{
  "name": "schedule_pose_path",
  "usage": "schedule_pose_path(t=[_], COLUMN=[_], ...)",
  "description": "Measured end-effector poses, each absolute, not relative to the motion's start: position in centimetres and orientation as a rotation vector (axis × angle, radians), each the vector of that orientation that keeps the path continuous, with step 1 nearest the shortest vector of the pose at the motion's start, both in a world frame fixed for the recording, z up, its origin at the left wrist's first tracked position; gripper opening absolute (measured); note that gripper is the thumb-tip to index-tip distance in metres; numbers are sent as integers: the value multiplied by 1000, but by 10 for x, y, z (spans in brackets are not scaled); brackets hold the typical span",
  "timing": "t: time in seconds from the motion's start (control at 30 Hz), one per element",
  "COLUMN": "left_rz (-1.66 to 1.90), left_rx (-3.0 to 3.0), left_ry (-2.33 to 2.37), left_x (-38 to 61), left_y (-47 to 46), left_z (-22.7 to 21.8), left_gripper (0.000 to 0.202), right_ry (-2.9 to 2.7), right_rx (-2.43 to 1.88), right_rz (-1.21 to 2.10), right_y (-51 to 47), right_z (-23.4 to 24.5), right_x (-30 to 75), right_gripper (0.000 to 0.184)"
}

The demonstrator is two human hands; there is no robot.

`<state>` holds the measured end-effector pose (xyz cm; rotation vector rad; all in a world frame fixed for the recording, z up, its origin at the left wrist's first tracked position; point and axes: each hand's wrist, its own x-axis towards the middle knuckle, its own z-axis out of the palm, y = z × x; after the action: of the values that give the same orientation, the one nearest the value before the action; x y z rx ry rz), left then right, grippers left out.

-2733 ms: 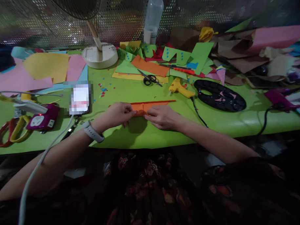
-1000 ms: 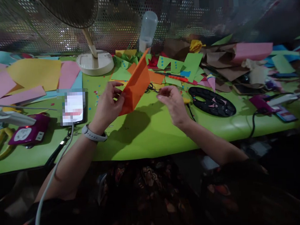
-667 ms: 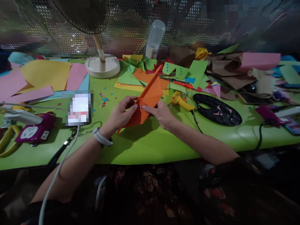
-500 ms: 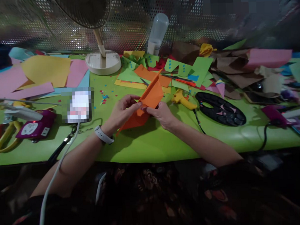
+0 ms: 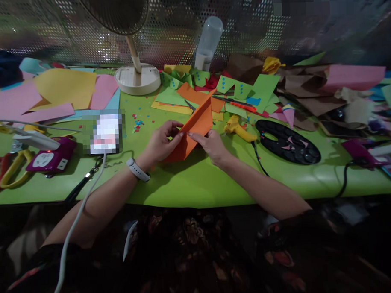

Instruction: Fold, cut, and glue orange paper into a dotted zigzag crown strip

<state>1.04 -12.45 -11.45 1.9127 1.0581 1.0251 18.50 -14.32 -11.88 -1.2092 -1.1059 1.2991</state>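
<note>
Between my hands, above the green table [image 5: 197, 191], is a folded sheet of orange paper [image 5: 199, 120], tilted with a long raised edge running up to the right. My left hand [image 5: 163, 141] pinches that edge from the left, thumb on top. From the right, my right hand [image 5: 211, 147] grips the paper's near side, its thumb lying across the surface and its other fingers hidden behind. Just past the paper lie more orange paper [image 5: 187, 93] and a dark pointed blade. A yellow glue gun [image 5: 241, 130] rests to the right of my right hand.
A black oval palette [image 5: 288, 141] lies at the right, purple power adapters [image 5: 53, 155] at both sides. A lit phone [image 5: 105, 132] with a white cable is left of my hands. Behind stand a fan base [image 5: 137, 80], a clear bottle [image 5: 209, 39] and heaped coloured paper [image 5: 65, 89].
The orange paper has turned in my hands and its lower part looks flatter, folded together. My right thumb has shifted slightly along it. The whole view has moved a little.
</note>
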Motion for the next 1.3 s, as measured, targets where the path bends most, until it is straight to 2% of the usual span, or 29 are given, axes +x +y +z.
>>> schedule_pose_path(t=[0.2, 0.37, 0.6, 1.07, 1.3], left_rz=[996, 1041, 1070, 1018, 962], left_rx=[1982, 1816, 1534, 1501, 1443], left_ry=[1047, 994, 870, 840, 872], left_x=[13, 15, 14, 13, 13], left_y=[-130, -130, -127, -124, -124], left_z=[-111, -109, -111, -116, -110], left_gripper=[27, 30, 13, 36, 36], right_ry=[-1001, -1006, -1000, -1022, -1087], right_rx=[-1107, -1088, -1078, -1101, -1106], right_rz=[1286, 1279, 1265, 1241, 1250], right_y=[-139, -138, -140, -139, -139], right_z=[-127, -129, -127, -127, -122], right_x=[184, 184, 184, 184, 188], right_gripper=[36, 36, 36, 25, 23])
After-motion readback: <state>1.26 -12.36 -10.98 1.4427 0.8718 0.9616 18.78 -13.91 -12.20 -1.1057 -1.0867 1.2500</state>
